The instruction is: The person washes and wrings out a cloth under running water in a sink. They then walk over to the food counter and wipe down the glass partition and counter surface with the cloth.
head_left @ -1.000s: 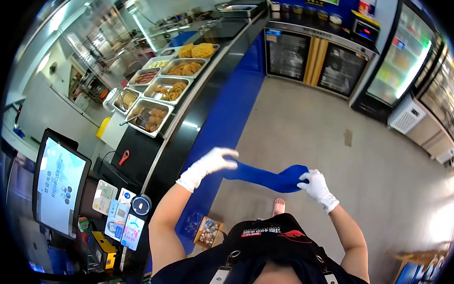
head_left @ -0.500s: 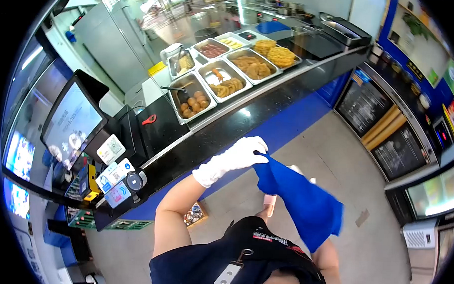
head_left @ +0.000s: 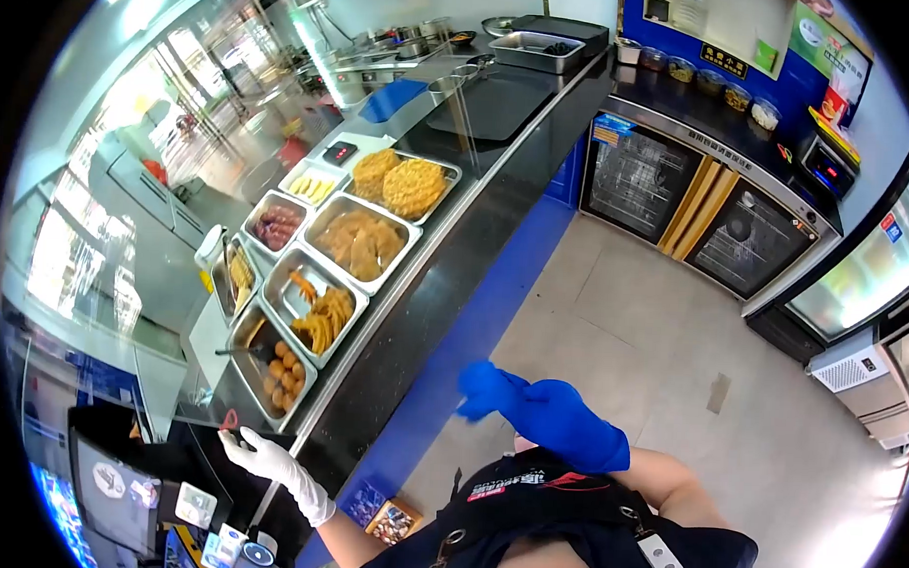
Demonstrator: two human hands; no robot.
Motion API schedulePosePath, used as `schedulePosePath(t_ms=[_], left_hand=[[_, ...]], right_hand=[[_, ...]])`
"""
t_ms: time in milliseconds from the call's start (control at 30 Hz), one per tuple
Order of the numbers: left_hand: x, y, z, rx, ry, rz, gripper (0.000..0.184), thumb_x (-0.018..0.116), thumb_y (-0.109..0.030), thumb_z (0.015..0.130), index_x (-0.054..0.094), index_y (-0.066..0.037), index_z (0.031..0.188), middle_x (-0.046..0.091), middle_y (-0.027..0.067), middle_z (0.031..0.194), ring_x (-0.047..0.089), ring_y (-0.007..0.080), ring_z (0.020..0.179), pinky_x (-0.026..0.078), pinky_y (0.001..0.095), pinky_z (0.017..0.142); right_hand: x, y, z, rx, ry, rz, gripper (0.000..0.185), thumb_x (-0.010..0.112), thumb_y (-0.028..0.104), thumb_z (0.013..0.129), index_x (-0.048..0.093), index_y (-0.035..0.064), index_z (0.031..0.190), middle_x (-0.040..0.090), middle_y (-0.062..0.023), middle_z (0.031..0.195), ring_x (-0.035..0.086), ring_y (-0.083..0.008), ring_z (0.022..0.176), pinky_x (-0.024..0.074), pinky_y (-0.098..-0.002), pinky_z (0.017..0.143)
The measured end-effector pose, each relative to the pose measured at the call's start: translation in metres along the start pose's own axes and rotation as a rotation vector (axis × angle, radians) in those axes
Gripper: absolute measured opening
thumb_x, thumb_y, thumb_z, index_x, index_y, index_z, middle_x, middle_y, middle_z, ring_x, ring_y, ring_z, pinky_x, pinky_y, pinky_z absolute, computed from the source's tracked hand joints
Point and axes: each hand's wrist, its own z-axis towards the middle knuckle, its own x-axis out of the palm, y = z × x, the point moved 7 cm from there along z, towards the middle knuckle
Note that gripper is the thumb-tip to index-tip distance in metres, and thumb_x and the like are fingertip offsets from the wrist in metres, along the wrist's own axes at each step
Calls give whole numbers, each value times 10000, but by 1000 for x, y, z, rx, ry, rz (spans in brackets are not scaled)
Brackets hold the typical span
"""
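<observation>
My left hand [head_left: 276, 466], in a white glove, reaches over the black counter at lower left with its fingers apart. Just beyond its fingertips is a small red object [head_left: 230, 419]; whether they touch is unclear. Blue cloth [head_left: 570, 423] covers my right hand and wrist in front of my apron. Its far end is bunched and blurred, and the fingers beneath are hidden. Along the counter stand metal trays of food, including round brown balls [head_left: 285, 376], curved yellow pieces [head_left: 325, 321] and flat golden patties [head_left: 413, 188].
A screen [head_left: 117, 488] and payment cards [head_left: 197, 504] stand at lower left. The counter's metal edge [head_left: 455, 222] runs diagonally beside the trays. Glass-door cabinets [head_left: 642, 178] and an upright fridge [head_left: 866, 268] stand ahead and right. A small box [head_left: 394, 520] sits low beside the counter.
My left hand has let go of the blue cloth and moved left over the counter. The cloth, earlier stretched or hanging between my hands, now surrounds my right hand. The view has turned.
</observation>
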Motion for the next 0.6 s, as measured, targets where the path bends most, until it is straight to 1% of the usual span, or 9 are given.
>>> schedulePosePath(t_ms=[67,100,200,233,267,367,433,533,600], left_hand=[[11,-24,-2,2,7,150,407,600,-118,862,494,44,1220,536,183,1163,528,306,1038,428,379,898],[11,-32,-2,91,-97,268,383,610,-118,857,516,43,1192,547,175,1129,554,292,974,446,363,857],[9,-20,5,13,-126,275,340,614,-137,858,555,46,1138,558,171,1094,575,274,937,458,347,836],[9,-18,6,-90,-113,250,316,620,-153,856,582,49,1095,570,171,1054,580,262,933,459,340,838],[10,-19,6,-103,-117,291,313,617,-140,863,569,46,1111,545,164,1032,599,248,855,490,320,792],[17,-31,4,-252,-181,243,335,648,-173,846,580,57,1080,577,159,992,604,240,876,489,319,796],[22,-38,2,-265,-206,254,343,668,-187,830,586,64,1050,589,158,985,606,234,888,488,317,798],[38,-56,-6,-260,-221,273,319,684,-176,817,601,57,1019,617,127,937,609,209,851,484,301,784],[56,-64,-15,-290,-214,133,303,693,-169,809,609,53,997,628,115,938,607,189,840,482,295,776]], right_hand=[[-35,-3,5,-3,-148,143,301,379,169,946,495,-7,1161,522,-115,1186,493,-190,1115,348,-306,993],[-53,-5,7,-2,-215,209,297,378,162,945,497,-12,1155,524,-117,1181,496,-190,1110,348,-304,992],[-93,-11,13,58,-336,299,288,375,142,941,503,-26,1137,528,-123,1167,506,-191,1095,348,-297,989],[-105,-13,14,92,-353,284,286,374,135,939,505,-31,1131,529,-125,1162,509,-191,1091,348,-295,989],[-117,-14,16,125,-358,233,283,373,128,938,507,-36,1126,530,-126,1157,512,-191,1086,349,-293,988],[-152,-18,28,115,-264,-124,289,352,128,949,510,-47,1116,521,-134,1174,510,-195,1094,337,-292,998],[-149,6,45,74,-123,-143,298,333,135,964,506,-48,1124,507,-137,1208,501,-203,1111,324,-302,1015],[-129,78,60,72,-17,95,291,338,114,962,496,-48,1145,502,-137,1228,504,-214,1113,319,-322,1027],[-144,92,63,7,-42,-50,292,345,102,957,488,-47,1163,497,-137,1239,506,-222,1116,316,-337,1032]])
